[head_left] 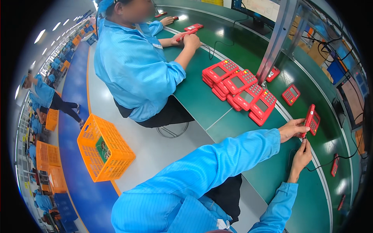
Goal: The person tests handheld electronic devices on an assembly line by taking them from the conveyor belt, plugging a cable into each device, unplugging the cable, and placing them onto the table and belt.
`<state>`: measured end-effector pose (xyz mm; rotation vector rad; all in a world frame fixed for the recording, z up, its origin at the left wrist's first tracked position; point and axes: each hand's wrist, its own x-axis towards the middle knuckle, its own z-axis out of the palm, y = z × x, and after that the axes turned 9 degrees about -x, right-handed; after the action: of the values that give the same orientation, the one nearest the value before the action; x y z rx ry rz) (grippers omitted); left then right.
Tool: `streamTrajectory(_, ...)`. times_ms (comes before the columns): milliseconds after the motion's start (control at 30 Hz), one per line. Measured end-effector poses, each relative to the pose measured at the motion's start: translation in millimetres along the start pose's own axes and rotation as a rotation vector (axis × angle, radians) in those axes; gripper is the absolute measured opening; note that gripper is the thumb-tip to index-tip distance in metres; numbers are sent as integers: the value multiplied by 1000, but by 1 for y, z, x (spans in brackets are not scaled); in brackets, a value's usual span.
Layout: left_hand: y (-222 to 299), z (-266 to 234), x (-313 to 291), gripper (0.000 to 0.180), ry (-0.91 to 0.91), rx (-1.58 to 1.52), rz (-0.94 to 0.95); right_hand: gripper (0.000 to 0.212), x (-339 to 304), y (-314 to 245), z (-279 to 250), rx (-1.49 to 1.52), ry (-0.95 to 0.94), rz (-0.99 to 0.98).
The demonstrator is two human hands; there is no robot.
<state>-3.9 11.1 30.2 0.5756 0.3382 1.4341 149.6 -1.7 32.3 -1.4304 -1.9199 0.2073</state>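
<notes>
My left hand (292, 130) grips a red card payment terminal (309, 117), held up on edge over the right side of the green bench. Just below, my right hand (301, 158) pinches the end of a black cable (311, 169) at the terminal's lower end. Whether the plug sits in the terminal or only touches it, I cannot tell. Right behind the held terminal is another red terminal (316, 123), partly covered. Stacks of red terminals (241, 82) with grey keypads lie on the bench to the left of my hands.
More red terminals (290, 95) lie along the green strip (330, 145) beyond the bench. A metal post (276, 42) rises behind the stacks. To my left a co-worker in blue (134, 70) handles a red terminal (186, 35). An orange crate (105, 149) stands on the floor.
</notes>
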Motion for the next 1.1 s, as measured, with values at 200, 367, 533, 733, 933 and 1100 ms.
streamTrajectory(200,-4,2,-1,64,14,24,1,31,2,8,0,-17,5,8)
streamTrajectory(367,-6,3,0,66,26,38,-26,31,3,10,0,-27,21,23)
streamTrajectory(533,-2,-1,0,66,-3,54,-7,32,6,13,3,-40,30,-1)
streamTrajectory(733,-5,1,2,65,4,66,34,36,5,21,-2,-53,14,64)
streamTrajectory(933,-1,-1,4,69,45,137,119,33,5,13,-2,-78,15,44)
streamTrajectory(1100,0,4,4,72,40,178,119,29,6,17,-2,-55,56,32)
